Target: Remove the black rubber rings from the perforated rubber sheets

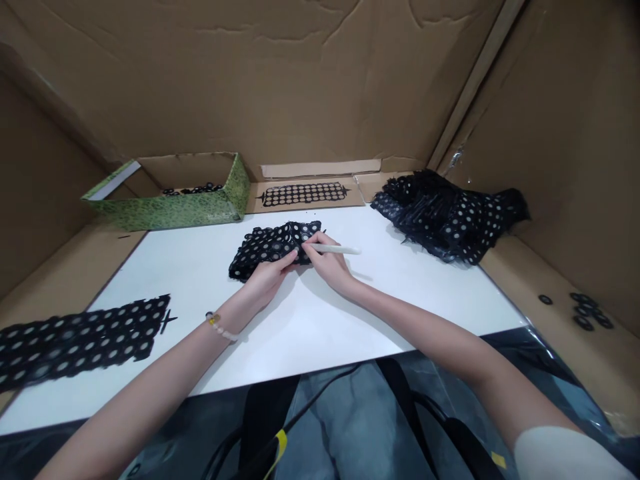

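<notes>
A black sheet full of round holes [270,245] lies on the white table top [310,320] in the middle. My left hand [267,277] presses flat on its near edge, fingers stretched out. My right hand [327,263] is closed round a thin white stick [336,249], held like a pen, with its tip at the sheet's right end.
A heap of the same black perforated sheets [450,213] lies at the right. Another sheet [75,343] lies at the left front, one more [303,194] at the back. A green box [175,200] holds small black rings; loose rings [585,310] lie at right. Cardboard walls surround the table.
</notes>
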{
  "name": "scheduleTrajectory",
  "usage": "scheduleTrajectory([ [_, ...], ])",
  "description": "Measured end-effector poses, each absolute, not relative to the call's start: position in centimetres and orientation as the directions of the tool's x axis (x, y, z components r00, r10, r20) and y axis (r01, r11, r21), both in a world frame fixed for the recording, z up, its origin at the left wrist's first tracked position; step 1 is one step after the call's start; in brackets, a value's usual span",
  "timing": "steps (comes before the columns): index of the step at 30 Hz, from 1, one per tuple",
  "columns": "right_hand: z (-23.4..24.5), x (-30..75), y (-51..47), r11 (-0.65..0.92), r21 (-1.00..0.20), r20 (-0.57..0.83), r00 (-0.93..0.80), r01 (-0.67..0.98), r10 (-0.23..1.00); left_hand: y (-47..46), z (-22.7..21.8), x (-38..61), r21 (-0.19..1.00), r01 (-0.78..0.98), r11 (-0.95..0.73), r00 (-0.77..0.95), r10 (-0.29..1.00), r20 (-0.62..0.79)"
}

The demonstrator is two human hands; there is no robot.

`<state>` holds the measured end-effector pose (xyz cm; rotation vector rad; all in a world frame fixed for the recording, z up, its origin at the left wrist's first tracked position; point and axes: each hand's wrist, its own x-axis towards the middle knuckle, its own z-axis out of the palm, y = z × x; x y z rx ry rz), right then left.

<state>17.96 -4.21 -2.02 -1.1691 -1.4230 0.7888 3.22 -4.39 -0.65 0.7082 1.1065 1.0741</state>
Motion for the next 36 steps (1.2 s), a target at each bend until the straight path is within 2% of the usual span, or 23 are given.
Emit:
scheduleTrajectory([
  [5, -2.0, 18.1, -4.0, 0.314, -0.931, 0.33, 0.065, 0.184, 0.942, -4.1, -0.4, 2.9, 0.883, -0.313, 0.349, 0.11, 0.937, -0.331],
  [13, -2.4, 19.1, -2.9, 0.24, -0.971, 0.24, 0.023, 0.0, 0.971, -3.4, -0.5, 2.4, 0.934, -0.194, 0.299, -0.004, 0.952, -0.305],
  [16, -2.4, 19.1, -2.8, 0.222, -0.975, 0.223, -0.034, -0.021, 0.974, -3.4, -0.7, 2.4, 0.941, -0.224, 0.253, -0.033, 0.963, -0.266],
  [24, -2.4, 19.4, -2.5, 0.216, -0.976, 0.215, -0.03, 0.032, 0.976, -3.8, 0.0, 2.5, 0.865, -0.354, 0.357, 0.088, 0.933, -0.349],
  [29, -2.9, 19.7, -2.3, 0.221, -0.973, 0.217, -0.075, 0.059, 0.973, -3.7, -0.6, 2.4, 0.87, -0.335, 0.361, 0.055, 0.93, -0.364],
  [36, -2.9, 19.4, -3.1, 0.248, -0.948, 0.236, -0.085, 0.198, 0.968, -3.5, -1.2, 2.8, 0.876, -0.303, 0.376, -0.003, 0.919, -0.395],
])
